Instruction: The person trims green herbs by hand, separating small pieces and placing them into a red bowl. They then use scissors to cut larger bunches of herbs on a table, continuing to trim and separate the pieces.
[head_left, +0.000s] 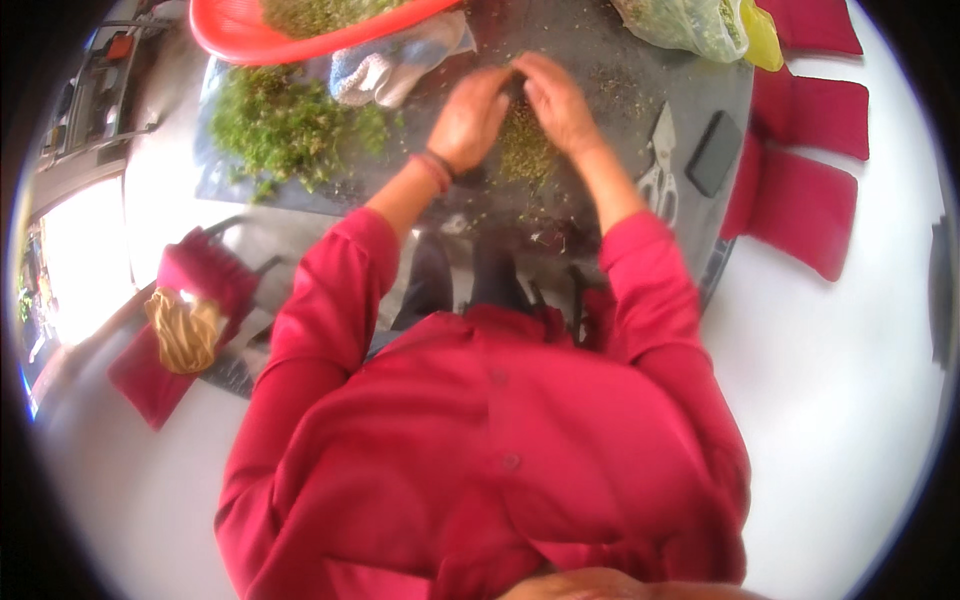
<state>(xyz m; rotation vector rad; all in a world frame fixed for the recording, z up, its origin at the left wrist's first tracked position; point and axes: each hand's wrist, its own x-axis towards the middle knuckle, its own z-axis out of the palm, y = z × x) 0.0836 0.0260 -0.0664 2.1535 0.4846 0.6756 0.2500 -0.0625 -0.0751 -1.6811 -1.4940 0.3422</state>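
Over the dark table (480, 202), my left hand (471, 116) and my right hand (553, 101) meet at the fingertips. A tiny bit of green shows where they touch, too blurred to name. Between and below the hands lies a small pile of brownish-green plant scraps (525, 150). Left of my left hand spreads a loose heap of leafy green herbs (289, 127). Behind that heap, a red plastic basin (315, 51) holds more greens (322, 15). A blue and white cloth (401, 64) lies beside the basin, close to my left hand.
Kitchen scissors (661, 161) and a dark phone-like slab (712, 154) lie at the table's right. A clear plastic bag of greens (686, 26) and a yellow bag (761, 37) are at the back right. Red cushioned chairs (806, 202) line the right edge; another chair (202, 274) is at left.
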